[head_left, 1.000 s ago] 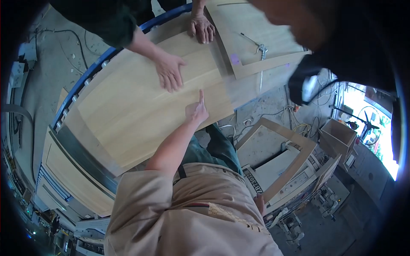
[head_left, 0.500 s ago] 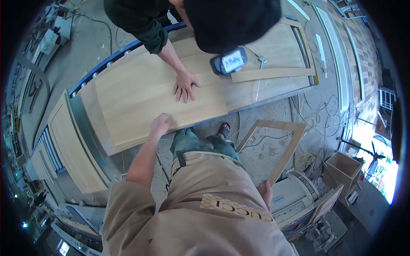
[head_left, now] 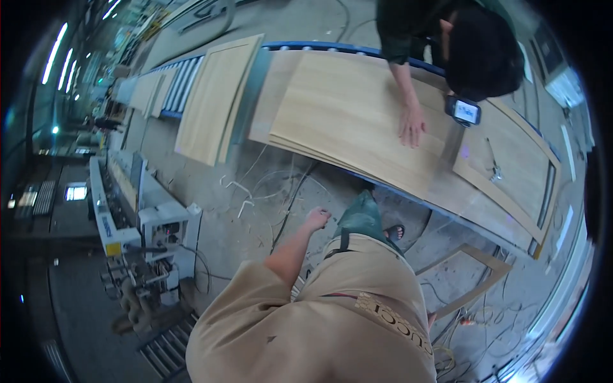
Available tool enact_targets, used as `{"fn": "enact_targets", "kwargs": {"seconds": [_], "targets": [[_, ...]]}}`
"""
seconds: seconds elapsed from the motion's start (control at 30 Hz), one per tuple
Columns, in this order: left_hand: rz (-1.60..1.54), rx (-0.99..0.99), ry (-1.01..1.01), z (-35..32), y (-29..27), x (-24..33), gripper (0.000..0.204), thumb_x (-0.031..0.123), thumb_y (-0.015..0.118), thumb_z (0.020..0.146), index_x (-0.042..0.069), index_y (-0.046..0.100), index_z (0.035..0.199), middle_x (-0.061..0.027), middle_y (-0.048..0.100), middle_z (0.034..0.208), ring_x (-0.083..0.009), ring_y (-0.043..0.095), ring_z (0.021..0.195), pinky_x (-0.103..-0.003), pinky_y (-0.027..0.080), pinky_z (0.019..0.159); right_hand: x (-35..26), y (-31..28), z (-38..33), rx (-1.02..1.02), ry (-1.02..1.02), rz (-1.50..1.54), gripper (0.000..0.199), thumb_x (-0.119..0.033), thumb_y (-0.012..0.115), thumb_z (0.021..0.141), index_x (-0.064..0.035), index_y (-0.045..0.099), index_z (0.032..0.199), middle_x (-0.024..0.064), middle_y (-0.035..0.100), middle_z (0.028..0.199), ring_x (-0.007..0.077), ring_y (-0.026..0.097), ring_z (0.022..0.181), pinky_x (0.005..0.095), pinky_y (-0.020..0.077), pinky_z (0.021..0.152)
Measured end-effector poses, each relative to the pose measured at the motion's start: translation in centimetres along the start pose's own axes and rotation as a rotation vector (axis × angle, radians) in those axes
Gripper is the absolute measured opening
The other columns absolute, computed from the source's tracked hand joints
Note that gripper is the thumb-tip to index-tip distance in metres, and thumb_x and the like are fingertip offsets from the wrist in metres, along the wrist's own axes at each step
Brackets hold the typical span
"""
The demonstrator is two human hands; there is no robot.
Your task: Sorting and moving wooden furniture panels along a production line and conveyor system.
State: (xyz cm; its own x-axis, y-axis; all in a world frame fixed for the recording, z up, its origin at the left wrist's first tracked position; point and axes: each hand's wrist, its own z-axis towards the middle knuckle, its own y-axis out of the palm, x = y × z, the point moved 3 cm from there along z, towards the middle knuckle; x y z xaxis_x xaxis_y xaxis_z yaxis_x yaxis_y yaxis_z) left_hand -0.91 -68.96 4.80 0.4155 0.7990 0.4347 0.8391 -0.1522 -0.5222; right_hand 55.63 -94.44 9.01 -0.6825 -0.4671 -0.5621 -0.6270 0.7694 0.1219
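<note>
My left hand (head_left: 317, 218) hangs over the floor, short of the stacked wood panels (head_left: 345, 108), its fingers loosely curled with nothing visible in them. Low at my right side, the edge of my right hand (head_left: 432, 318) shows past my shirt, closed on a thin rectangular wooden frame (head_left: 486, 279). The frame slants down toward the floor; most of that hand is hidden by my body. Across the table, a co-worker's hand (head_left: 412, 124) lies flat on the top panel.
The panels rest on a blue roller conveyor (head_left: 300, 46). More panels (head_left: 214, 102) stand to its left. A metal tool (head_left: 495, 171) lies on the board at right. A white-grey machine (head_left: 159, 223) is at left; cables (head_left: 485, 319) trail across the floor at right.
My left hand has come off the panel's near edge and drawn back toward me. My view has swung left. The co-worker's hand remains on the panel; my right hand keeps the frame.
</note>
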Motion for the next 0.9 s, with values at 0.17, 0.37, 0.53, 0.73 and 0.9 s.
{"fn": "enact_targets", "kwargs": {"seconds": [0.17, 0.37, 0.53, 0.73, 0.9], "targets": [[-0.363, -0.208, -0.049, -0.8, 3.5, -5.4, 0.035, 0.027, 0.064, 0.094, 0.006, 0.065, 0.122, -0.0107, 0.069, 0.088, -0.0172, 0.065, 0.068, -0.032, 0.055, 0.057, 0.9, -10.2, 3.3, 0.172, -0.008, -0.057, 0.05, -0.058, 0.056, 0.097, -0.011, 0.063, 0.113, -0.0009, 0.054, 0.092, 0.0142, 0.05, 0.088, 0.0381, 0.0403, 0.079], [-0.253, -0.098, -0.104, -2.6, 2.1, -3.5, 0.04, 0.033, 0.063, 0.095, 0.005, 0.063, 0.123, -0.0112, 0.07, 0.091, -0.0183, 0.066, 0.064, -0.03, 0.05, 0.055, -3.7, 1.7, -0.6, 0.184, -0.061, -0.068, 0.035, -0.049, 0.06, 0.098, -0.0142, 0.06, 0.098, -0.0051, 0.047, 0.071, 0.0109, 0.046, 0.061, 0.0276, 0.0368, 0.056], [-0.266, -0.112, -0.097, -3.0, 3.7, -2.4, 0.04, 0.032, 0.062, 0.095, 0.003, 0.061, 0.123, -0.0107, 0.069, 0.091, -0.0184, 0.065, 0.064, -0.029, 0.049, 0.055, -4.7, 2.6, -2.1, 0.16, -0.087, -0.045, 0.033, -0.047, 0.059, 0.1, -0.0146, 0.06, 0.097, -0.0052, 0.047, 0.07, 0.0103, 0.047, 0.06, 0.027, 0.038, 0.056], [-0.244, -0.125, -0.065, -2.7, 3.7, -1.4, 0.038, 0.031, 0.062, 0.096, 0.004, 0.061, 0.123, -0.0113, 0.068, 0.093, -0.0183, 0.065, 0.065, -0.029, 0.049, 0.056, -3.3, 2.4, -2.4, 0.177, -0.061, 0.022, 0.032, -0.045, 0.056, 0.102, -0.0143, 0.061, 0.098, -0.0042, 0.05, 0.072, 0.0106, 0.05, 0.062, 0.0278, 0.0422, 0.057], [-0.198, -0.168, -0.054, -2.2, 3.5, -1.5, 0.045, 0.035, 0.06, 0.099, 0.005, 0.056, 0.131, -0.0136, 0.068, 0.106, -0.0207, 0.066, 0.076, -0.032, 0.052, 0.065, -1.8, 2.0, -2.2, 0.186, -0.055, 0.043, 0.034, -0.046, 0.056, 0.101, -0.0129, 0.061, 0.097, -0.0029, 0.051, 0.072, 0.0117, 0.051, 0.06, 0.0283, 0.0435, 0.056]]}}
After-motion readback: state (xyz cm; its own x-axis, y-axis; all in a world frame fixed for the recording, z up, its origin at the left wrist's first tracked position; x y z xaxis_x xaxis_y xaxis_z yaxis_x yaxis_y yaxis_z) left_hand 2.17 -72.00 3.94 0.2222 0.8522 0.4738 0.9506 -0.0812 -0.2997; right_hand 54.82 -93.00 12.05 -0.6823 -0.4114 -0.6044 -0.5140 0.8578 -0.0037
